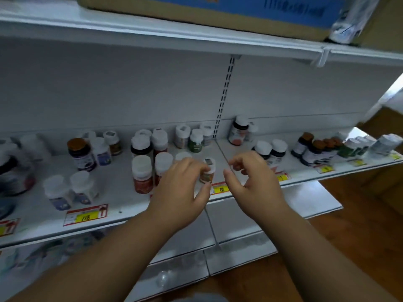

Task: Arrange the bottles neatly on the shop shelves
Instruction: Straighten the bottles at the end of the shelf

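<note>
1. Head view, nearest: two bare forearms reach up to the middle shelf [122,211], whose front edge carries price tags [86,215].
2. At the shelf front, the left hand [181,192] pinches a small orange-labelled bottle [208,171], its grip clamped on it; the right hand [250,177], just beside, hangs loosely curled, grip apart and empty.
3. Further back, red-labelled bottles [141,174] stand in rows, while dark bottles [81,154] sit scattered: arranging looks partly done.

Cardboard box [209,12] on top shelf; yellow price tags [86,215] along edge.
</note>
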`<act>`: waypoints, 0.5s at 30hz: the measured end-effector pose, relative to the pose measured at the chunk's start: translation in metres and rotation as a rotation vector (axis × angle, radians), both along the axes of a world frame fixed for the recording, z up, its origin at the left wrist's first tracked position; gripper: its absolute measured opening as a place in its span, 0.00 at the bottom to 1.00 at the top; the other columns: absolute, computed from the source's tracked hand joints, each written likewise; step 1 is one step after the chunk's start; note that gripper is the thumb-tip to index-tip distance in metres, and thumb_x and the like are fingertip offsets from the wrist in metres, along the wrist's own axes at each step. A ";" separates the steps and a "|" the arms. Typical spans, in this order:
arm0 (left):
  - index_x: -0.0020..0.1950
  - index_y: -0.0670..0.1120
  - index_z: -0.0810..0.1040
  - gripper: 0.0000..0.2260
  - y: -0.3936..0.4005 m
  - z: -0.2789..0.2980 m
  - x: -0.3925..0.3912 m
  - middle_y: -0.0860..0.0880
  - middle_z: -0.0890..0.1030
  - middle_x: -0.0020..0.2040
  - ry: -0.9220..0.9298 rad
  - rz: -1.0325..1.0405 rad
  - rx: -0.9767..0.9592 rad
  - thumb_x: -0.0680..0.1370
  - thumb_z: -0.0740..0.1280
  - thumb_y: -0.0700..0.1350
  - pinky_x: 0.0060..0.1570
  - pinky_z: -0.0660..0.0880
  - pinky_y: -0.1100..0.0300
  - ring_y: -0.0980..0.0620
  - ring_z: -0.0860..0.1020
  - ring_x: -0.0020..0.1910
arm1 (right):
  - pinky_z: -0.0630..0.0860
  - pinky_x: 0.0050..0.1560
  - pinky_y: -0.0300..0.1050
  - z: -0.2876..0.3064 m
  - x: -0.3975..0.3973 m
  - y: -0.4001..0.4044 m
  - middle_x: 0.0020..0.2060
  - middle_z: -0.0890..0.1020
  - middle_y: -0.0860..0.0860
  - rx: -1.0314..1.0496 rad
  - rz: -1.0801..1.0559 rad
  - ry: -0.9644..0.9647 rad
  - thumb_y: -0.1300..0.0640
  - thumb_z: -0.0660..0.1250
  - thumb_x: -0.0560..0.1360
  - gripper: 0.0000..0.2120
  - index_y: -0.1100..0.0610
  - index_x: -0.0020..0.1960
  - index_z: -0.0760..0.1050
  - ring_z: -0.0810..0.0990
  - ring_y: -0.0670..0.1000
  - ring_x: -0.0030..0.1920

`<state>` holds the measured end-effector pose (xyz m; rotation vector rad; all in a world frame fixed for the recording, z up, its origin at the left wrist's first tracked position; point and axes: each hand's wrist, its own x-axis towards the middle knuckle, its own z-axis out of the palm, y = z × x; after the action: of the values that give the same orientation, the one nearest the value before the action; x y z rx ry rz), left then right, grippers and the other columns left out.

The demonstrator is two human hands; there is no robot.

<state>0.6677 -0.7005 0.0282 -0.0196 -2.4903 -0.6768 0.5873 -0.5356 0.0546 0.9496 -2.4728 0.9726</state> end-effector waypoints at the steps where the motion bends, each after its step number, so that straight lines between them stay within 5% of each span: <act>1: 0.56 0.49 0.76 0.11 0.003 -0.001 -0.009 0.56 0.71 0.45 -0.005 0.000 -0.008 0.74 0.67 0.48 0.43 0.64 0.62 0.56 0.69 0.44 | 0.72 0.46 0.40 -0.002 -0.011 0.003 0.44 0.73 0.43 -0.003 0.010 -0.012 0.54 0.69 0.74 0.08 0.54 0.50 0.76 0.72 0.41 0.45; 5: 0.56 0.49 0.76 0.12 0.010 -0.005 -0.062 0.52 0.77 0.51 -0.034 -0.028 -0.024 0.74 0.67 0.50 0.47 0.69 0.60 0.52 0.75 0.49 | 0.71 0.46 0.39 -0.009 -0.058 0.012 0.45 0.74 0.45 -0.031 -0.014 -0.034 0.54 0.70 0.73 0.07 0.54 0.50 0.76 0.73 0.44 0.46; 10: 0.59 0.48 0.77 0.15 0.026 -0.002 -0.131 0.49 0.77 0.52 -0.030 -0.024 -0.014 0.74 0.66 0.51 0.46 0.63 0.65 0.50 0.75 0.50 | 0.70 0.46 0.39 -0.002 -0.115 0.027 0.47 0.76 0.48 0.046 0.013 -0.014 0.48 0.66 0.72 0.11 0.54 0.51 0.77 0.74 0.45 0.46; 15: 0.59 0.61 0.70 0.14 0.046 -0.006 -0.175 0.59 0.71 0.54 -0.071 -0.029 0.083 0.76 0.67 0.49 0.50 0.62 0.76 0.62 0.68 0.52 | 0.67 0.44 0.35 0.005 -0.189 0.034 0.43 0.76 0.51 -0.005 0.139 0.082 0.60 0.69 0.73 0.06 0.60 0.48 0.78 0.72 0.45 0.44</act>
<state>0.4925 -0.6547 0.0219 -0.0008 -2.5320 -0.8055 0.3979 -0.5019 0.0592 1.1488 -2.3620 0.9624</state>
